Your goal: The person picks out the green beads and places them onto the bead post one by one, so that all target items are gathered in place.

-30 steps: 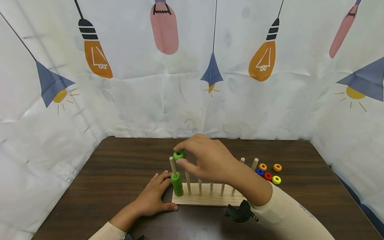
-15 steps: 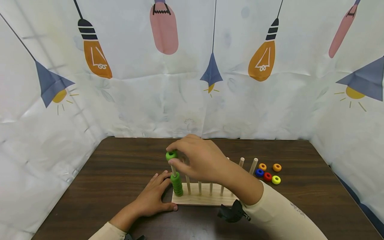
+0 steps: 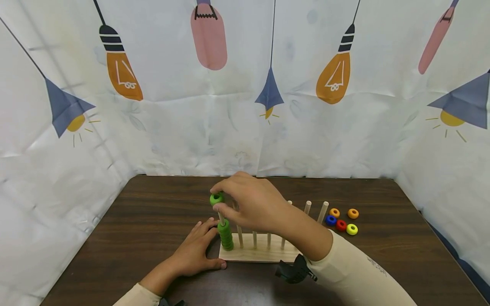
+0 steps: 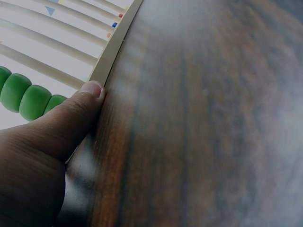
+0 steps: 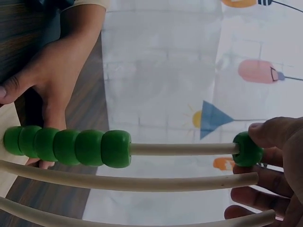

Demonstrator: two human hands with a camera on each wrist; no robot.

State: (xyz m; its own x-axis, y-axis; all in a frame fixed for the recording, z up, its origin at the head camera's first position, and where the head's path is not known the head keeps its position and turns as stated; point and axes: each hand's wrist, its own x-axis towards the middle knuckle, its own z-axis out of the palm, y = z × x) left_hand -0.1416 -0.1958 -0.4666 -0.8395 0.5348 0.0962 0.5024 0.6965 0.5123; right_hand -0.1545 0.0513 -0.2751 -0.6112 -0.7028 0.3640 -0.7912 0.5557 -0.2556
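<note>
My right hand [image 3: 250, 204] pinches a green bead [image 5: 248, 150] between thumb and fingers. The bead sits at the tip of the leftmost peg [image 5: 184, 149], its hole facing up in the head view. Lower on that same peg, several green beads [image 3: 226, 236] are stacked down to the pale wooden base [image 3: 260, 253] of a bead rack. My left hand [image 3: 196, 251] holds the base's left end, the thumb [image 4: 87, 97] against the front edge and the fingers reaching round behind the stack. The other pegs [image 5: 128, 183] that show carry no beads.
Loose beads lie on the dark wooden table [image 3: 160, 212] right of the rack: two orange beads [image 3: 353, 213], a blue bead [image 3: 331, 220], a red bead [image 3: 341, 225] and a yellow bead [image 3: 351, 229]. A patterned white curtain [image 3: 206, 136] hangs behind the table.
My right hand has moved left with the green bead, from beside the leftmost peg to its tip. The left hand has stayed in place on the base.
</note>
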